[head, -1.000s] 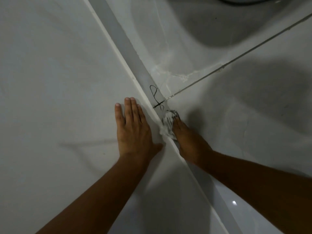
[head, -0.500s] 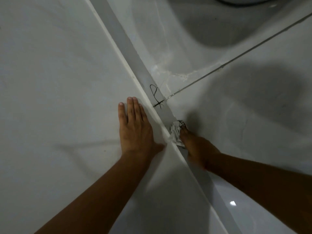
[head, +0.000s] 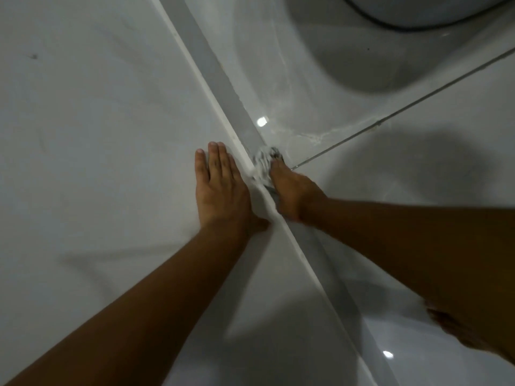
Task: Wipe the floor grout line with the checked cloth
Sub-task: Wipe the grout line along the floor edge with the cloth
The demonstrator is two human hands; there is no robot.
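My right hand [head: 292,195] presses a bunched pale checked cloth [head: 263,164] onto the grey strip [head: 220,76] that runs diagonally between the white panel and the floor tiles. The cloth sits right where a thin dark grout line [head: 390,118] meets the strip and covers that junction. The black scribble seen earlier is hidden under it. My left hand [head: 220,188] lies flat, fingers together, on the white panel [head: 97,135] just left of the strip's white edge, holding nothing.
A white rounded fixture [head: 418,9] with a dark rim and its broad shadow lie at the top right. Glossy marbled floor tiles [head: 418,168] spread right of the strip. Part of a leg or foot [head: 457,327] shows at the lower right.
My right hand has slid the cloth back up along the strip to the grout junction, covering the black mark. The left hand has stayed flat on the panel.
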